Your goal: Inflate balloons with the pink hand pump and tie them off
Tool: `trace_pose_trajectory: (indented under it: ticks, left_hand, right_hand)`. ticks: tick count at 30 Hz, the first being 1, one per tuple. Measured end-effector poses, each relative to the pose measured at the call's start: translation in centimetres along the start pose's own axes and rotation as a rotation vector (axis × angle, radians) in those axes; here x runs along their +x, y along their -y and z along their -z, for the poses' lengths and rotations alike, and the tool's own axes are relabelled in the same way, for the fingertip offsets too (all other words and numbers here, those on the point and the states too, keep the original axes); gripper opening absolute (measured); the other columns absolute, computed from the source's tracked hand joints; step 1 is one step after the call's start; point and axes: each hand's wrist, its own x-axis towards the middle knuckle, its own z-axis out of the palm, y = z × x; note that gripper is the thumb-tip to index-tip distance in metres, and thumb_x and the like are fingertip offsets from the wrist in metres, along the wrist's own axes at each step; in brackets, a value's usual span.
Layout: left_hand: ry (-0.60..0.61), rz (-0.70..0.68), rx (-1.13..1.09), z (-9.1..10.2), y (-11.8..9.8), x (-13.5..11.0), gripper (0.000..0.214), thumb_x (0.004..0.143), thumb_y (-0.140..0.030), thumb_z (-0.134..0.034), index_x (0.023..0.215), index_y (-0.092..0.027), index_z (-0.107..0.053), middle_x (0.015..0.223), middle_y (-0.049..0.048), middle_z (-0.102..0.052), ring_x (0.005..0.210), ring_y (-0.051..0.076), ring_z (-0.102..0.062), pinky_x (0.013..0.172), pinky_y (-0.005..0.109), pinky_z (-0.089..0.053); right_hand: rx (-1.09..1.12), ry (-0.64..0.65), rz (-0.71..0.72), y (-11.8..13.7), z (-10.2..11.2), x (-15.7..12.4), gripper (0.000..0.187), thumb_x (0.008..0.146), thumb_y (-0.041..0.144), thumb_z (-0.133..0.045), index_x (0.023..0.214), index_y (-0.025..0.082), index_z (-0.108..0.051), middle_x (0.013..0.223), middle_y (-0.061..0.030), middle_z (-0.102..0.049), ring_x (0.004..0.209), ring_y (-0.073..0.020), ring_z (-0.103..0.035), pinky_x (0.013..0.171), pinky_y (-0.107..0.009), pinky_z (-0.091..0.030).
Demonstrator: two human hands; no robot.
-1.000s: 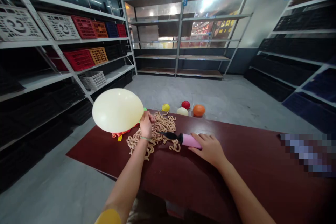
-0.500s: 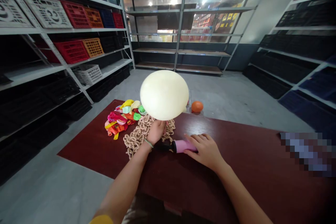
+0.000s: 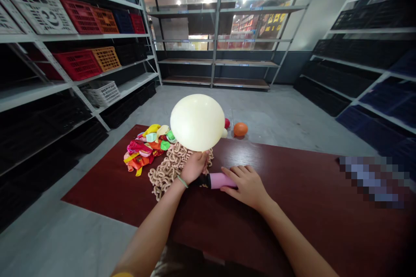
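Fingers [image 3: 200,161] of the left hand [image 3: 194,167] are clenched on the neck of a pale yellow inflated balloon [image 3: 197,122] directly above them, while a pink plastic pump [image 3: 221,180] is gripped on the tabletop [image 3: 299,212] by the right hand [image 3: 247,184].

Your balloon [image 3: 197,122] was pale cream, blown up full and round. It stood neck-down, the neck pinched in your left hand [image 3: 194,166]. Your pump [image 3: 221,180], pink-barrelled with a black nozzle end, lay on its side on the dark red table [image 3: 292,190]. The nozzle pointed at the balloon's neck, and your right hand [image 3: 247,186] rested loosely over the barrel.
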Motion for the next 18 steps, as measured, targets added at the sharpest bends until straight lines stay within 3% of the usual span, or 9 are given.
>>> trace_pose_trajectory:
  ticks: [3, 7, 12, 15, 18]
  left_hand:
    - [0.008, 0.034, 0.048, -0.2, -0.1, 0.0, 0.053, 0.091, -0.057, -0.04, 0.053, -0.021, -0.047, 0.038, -0.0017, -0.043, 0.034, 0.013, -0.041, 0.041, 0.025, -0.03]
    - [-0.037, -0.037, 0.183, -0.1, 0.1, 0.1, 0.049, 0.088, -0.05, -0.052, 0.049, -0.021, -0.052, 0.041, 0.0005, -0.049, 0.039, 0.013, -0.042, 0.047, 0.026, -0.031]
    - [-0.067, -0.17, 0.313, 0.2, 1.5, 0.5, 0.038, 0.076, -0.046, -0.069, 0.049, -0.021, -0.058, 0.05, 0.0033, -0.057, 0.048, 0.017, -0.051, 0.059, 0.027, -0.04]
    - [0.029, -0.14, 0.528, 0.6, 1.9, 0.7, 0.038, 0.083, -0.051, -0.058, 0.064, -0.02, -0.068, 0.067, 0.008, -0.069, 0.064, 0.022, -0.063, 0.069, 0.03, -0.046]
    - [0.185, -0.078, 0.688, 0.9, 1.6, 0.8, 0.046, 0.091, -0.051, -0.042, 0.094, -0.018, -0.074, 0.099, 0.0114, -0.073, 0.091, 0.025, -0.067, 0.082, 0.031, -0.046]
  right_hand:
    - [0.037, -0.027, 0.008, 0.2, -0.1, 0.2, 0.056, 0.088, 0.058, -0.053, 0.13, 0.021, -0.058, 0.111, -0.0113, -0.067, 0.098, -0.0246, -0.059, 0.086, -0.038, -0.038]
    - [0.051, -0.093, 0.037, -0.3, 0.2, -0.1, 0.046, 0.091, 0.044, -0.052, 0.129, 0.019, -0.058, 0.118, -0.0111, -0.065, 0.111, -0.026, -0.056, 0.097, -0.043, -0.039]
    - [0.07, -0.374, 0.033, -0.6, 1.7, -0.3, 0.034, 0.089, 0.021, -0.047, 0.12, 0.019, -0.062, 0.111, -0.0093, -0.068, 0.112, -0.0247, -0.058, 0.097, -0.045, -0.044]
    - [0.063, -0.531, 0.069, 0.0, 4.2, 1.5, 0.032, 0.088, 0.016, -0.049, 0.118, 0.021, -0.061, 0.104, -0.0081, -0.07, 0.106, -0.0233, -0.062, 0.092, -0.042, -0.049]
    - [0.001, -0.519, 0.217, 1.1, 7.2, 5.0, 0.035, 0.087, 0.014, -0.054, 0.121, 0.021, -0.058, 0.109, -0.0072, -0.07, 0.11, -0.0226, -0.061, 0.094, -0.041, -0.05]
